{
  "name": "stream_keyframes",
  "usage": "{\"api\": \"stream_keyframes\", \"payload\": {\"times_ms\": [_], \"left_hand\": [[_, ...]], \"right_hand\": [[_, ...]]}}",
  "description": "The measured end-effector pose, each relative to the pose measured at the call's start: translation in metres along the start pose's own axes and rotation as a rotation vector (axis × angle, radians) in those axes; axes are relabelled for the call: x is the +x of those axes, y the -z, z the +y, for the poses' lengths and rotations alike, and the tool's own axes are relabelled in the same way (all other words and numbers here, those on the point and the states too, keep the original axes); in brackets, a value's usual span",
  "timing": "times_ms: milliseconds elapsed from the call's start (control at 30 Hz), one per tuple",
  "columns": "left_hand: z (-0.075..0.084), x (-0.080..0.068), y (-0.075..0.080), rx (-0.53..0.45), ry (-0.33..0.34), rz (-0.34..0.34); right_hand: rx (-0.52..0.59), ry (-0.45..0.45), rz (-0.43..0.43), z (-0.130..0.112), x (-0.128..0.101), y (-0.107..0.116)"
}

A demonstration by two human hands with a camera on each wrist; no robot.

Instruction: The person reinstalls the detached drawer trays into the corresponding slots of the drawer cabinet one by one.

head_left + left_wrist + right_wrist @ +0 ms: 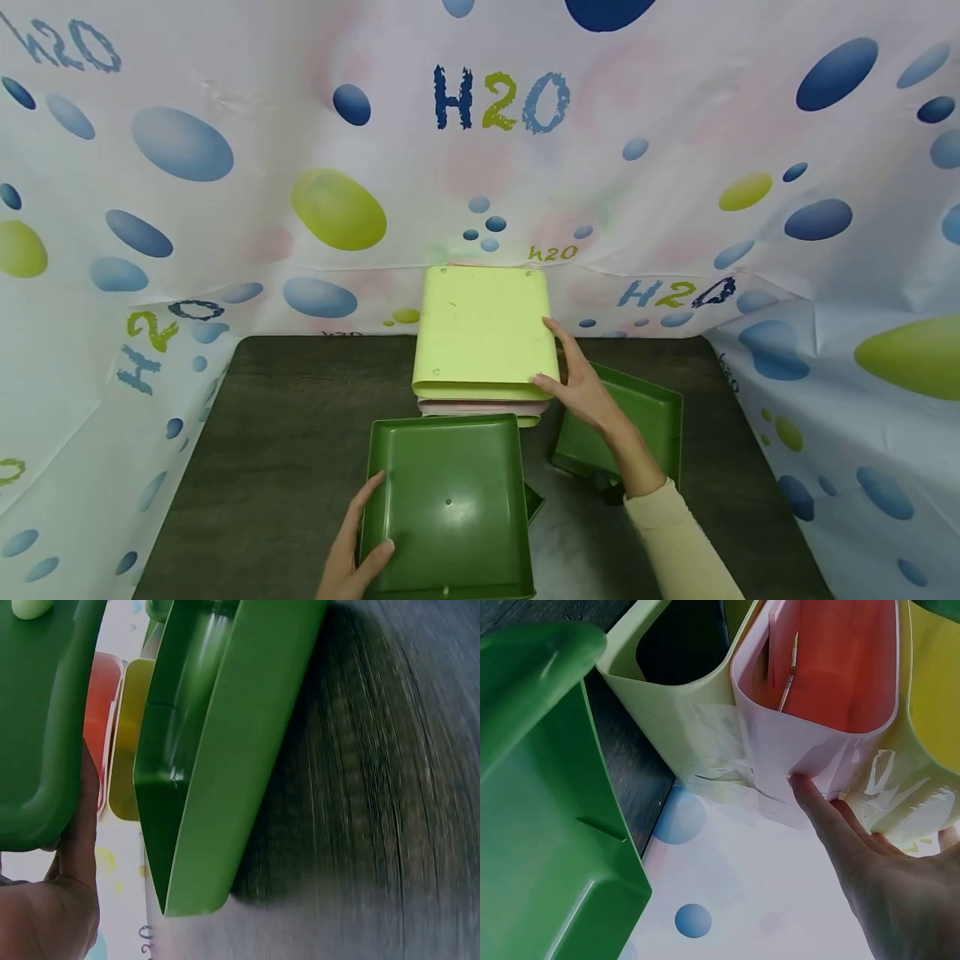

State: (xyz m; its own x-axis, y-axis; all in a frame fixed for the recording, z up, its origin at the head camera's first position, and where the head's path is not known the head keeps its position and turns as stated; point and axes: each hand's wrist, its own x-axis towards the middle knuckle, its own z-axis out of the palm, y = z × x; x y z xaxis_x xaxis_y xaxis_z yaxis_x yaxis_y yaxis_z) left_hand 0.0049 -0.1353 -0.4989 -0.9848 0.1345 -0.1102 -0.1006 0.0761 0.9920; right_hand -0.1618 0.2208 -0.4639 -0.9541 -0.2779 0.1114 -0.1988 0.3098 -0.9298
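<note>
We have a stack of plastic bins at the back middle of the dark worktop [285, 417], against the printed backdrop [225, 125]. The light green bin [483, 333] lies on top, over a pink bin [480, 407] whose edge just shows, with what looks like a yellow one under that.

Our right hand [577, 379] is on the stack's right front corner, fingers fairly straight against the light green bin, thumb at its lower edge. In the right wrist view a fingertip [804, 784] touches the pink bin's rim. Whether that is a real grip or only a touch, we cannot tell.

Our left hand [360, 542] holds the dark green bin [450, 504] at the front middle of the worktop, thumb curled over its left wall, fingers beneath. A second dark green bin [645, 417] lies tilted at the right, just behind the right wrist.

Step in hand, as we judge it: sorting or re-stacking the bins, right hand steadying the stack while the left readies the dark green bin. The next move calls for a firm hold on the stack's corner and lining up the walls squarely before any bin is slid or lifted.
</note>
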Motion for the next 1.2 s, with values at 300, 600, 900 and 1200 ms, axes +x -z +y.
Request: {"api": "stream_keyframes", "payload": {"times_ms": [300, 600, 900, 1200], "left_hand": [[0.001, 0.001, -0.019, -0.033, 0.054, -0.026], [0.006, 0.007, -0.034, -0.06, 0.011, -0.051], [0.006, 0.008, -0.039, -0.048, 0.008, -0.035], [0.001, 0.013, -0.044, 0.062, -0.048, -0.01]], "right_hand": [[0.008, -0.026, 0.008, 0.0, -0.004, 0.0], [0.006, -0.039, 0.009, -0.003, -0.001, 0.002], [0.009, -0.036, -0.002, -0.006, 0.001, 0.003], [0.006, -0.034, 0.008, -0.004, 0.001, 0.003]]}}
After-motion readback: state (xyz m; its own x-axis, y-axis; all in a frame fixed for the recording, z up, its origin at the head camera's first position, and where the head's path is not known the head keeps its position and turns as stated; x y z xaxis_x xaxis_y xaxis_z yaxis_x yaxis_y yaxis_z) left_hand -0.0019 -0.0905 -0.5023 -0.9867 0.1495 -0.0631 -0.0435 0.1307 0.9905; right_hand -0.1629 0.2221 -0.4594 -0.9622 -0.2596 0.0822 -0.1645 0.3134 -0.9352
